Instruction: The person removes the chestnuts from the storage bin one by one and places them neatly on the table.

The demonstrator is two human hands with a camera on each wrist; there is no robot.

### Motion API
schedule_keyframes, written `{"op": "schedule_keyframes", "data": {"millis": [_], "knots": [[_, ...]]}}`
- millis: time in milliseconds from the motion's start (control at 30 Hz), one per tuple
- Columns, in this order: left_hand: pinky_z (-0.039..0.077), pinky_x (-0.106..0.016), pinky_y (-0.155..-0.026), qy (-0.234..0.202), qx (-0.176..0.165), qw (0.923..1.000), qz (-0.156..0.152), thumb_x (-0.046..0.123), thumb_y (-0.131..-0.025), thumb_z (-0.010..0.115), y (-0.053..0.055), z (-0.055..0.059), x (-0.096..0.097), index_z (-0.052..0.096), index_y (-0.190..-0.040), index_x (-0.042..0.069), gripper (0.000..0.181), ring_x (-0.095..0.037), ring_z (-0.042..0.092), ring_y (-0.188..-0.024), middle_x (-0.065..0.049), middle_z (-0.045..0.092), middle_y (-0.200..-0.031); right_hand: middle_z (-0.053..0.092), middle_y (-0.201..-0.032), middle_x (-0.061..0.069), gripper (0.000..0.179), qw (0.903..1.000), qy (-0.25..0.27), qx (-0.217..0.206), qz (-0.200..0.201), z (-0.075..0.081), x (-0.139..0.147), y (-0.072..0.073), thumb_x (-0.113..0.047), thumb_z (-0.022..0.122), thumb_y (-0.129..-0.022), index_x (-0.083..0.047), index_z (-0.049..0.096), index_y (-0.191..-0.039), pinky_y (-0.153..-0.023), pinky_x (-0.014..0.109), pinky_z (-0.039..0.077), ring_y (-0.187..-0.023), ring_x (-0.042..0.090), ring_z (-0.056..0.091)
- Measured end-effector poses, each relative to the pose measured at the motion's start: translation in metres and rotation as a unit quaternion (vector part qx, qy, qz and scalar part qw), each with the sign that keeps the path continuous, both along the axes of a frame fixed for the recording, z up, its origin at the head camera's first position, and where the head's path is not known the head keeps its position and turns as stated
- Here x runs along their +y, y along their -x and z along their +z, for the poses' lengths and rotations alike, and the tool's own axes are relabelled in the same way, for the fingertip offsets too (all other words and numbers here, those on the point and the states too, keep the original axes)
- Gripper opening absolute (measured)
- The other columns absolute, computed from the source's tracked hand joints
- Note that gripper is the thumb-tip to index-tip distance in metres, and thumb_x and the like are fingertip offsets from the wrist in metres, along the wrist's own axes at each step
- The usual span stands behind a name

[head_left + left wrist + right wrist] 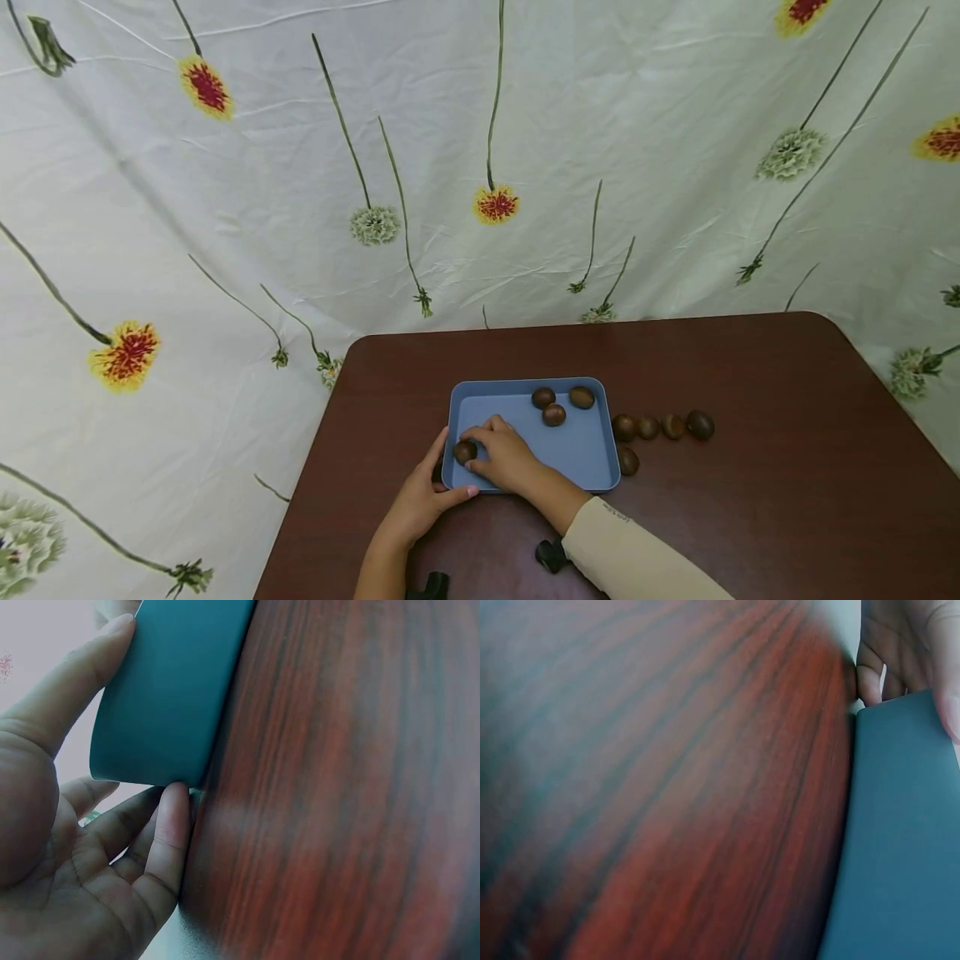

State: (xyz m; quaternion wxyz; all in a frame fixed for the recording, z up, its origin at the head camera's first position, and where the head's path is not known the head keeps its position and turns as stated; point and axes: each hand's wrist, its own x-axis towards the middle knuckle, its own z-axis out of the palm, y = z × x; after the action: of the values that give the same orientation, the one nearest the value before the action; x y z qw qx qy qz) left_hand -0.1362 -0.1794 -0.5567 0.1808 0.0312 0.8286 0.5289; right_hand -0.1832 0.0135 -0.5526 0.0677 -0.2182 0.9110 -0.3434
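In the head view a shallow blue tray (pixel 525 485) lies on the table. My left hand (pixel 420 498) holds its near left corner, thumb at the near side and fingers along the left side. The left wrist view shows that hand's thumb and fingertips against the tray wall (pixel 169 690). Inside the tray, at its left end, my right hand (pixel 512 458) pinches a brown, round, nut-like ball (pixel 465 452) between thumb and fingers. Three more brown balls (pixel 553 415) sit at the tray's far right. The right wrist view misses the right hand's fingers.
Right of the tray, several brown balls (pixel 672 427) stand in a row, with another ball (pixel 628 461) by the tray's right wall. Reddish-brown wood-grain table (pixel 750 517) surrounds them. A flower-printed white cloth (pixel 450 275) hangs behind. Black wrist devices (pixel 551 555) show near the forearms.
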Motion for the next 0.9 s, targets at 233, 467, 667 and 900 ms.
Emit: {"op": "schedule_keyframes", "data": {"millis": [233, 467, 667, 900], "knots": [[0.054, -0.031, -0.072, 0.002, 0.005, 1.0, 0.0, 0.043, -0.083, 0.083, -0.0006, 0.0002, -0.0001, 0.008, -0.164, 0.036, 0.11, -0.019, 0.071, -0.085, -0.009, 0.019, -0.169, 0.051, -0.1, 0.0, 0.04, 0.9998, -0.015, 0.009, 0.002, -0.0006, -0.0014, -0.0005, -0.026, 0.077, -0.091, -0.02, 0.068, -0.13, -0.078, 0.027, 0.043, -0.084, 0.011, 0.045], [0.054, -0.032, -0.071, 0.003, 0.001, 1.0, 0.0, 0.042, -0.084, 0.082, 0.0, 0.0006, -0.0002, 0.008, -0.163, 0.038, 0.109, -0.02, 0.07, -0.083, -0.011, 0.02, -0.169, 0.051, -0.101, 0.0, 0.042, 0.9997, -0.023, 0.01, 0.003, 0.0006, -0.0019, -0.0006, -0.026, 0.077, -0.091, -0.02, 0.068, -0.131, -0.078, 0.027, 0.044, -0.086, 0.011, 0.045], [0.053, -0.032, -0.072, 0.01, 0.003, 0.9999, 0.003, 0.044, -0.083, 0.082, 0.0006, 0.001, 0.0002, 0.008, -0.164, 0.036, 0.11, -0.019, 0.068, -0.085, -0.011, 0.02, -0.169, 0.053, -0.102, 0.002, 0.04, 0.9996, -0.023, 0.012, 0.004, 0.0038, -0.0008, -0.001, -0.025, 0.079, -0.089, -0.017, 0.069, -0.127, -0.081, 0.031, 0.047, -0.088, 0.014, 0.049], [0.054, -0.031, -0.074, 0.017, 0.006, 0.9998, 0.011, 0.044, -0.083, 0.083, -0.0009, 0.0013, 0.0002, 0.009, -0.164, 0.035, 0.11, -0.017, 0.068, -0.088, -0.013, 0.023, -0.168, 0.061, -0.108, 0.005, 0.038, 0.9997, -0.018, 0.013, 0.005, 0.0064, 0.0025, 0.0005, -0.024, 0.077, -0.09, -0.01, 0.067, -0.124, -0.085, 0.034, 0.05, -0.093, 0.016, 0.058]]}}
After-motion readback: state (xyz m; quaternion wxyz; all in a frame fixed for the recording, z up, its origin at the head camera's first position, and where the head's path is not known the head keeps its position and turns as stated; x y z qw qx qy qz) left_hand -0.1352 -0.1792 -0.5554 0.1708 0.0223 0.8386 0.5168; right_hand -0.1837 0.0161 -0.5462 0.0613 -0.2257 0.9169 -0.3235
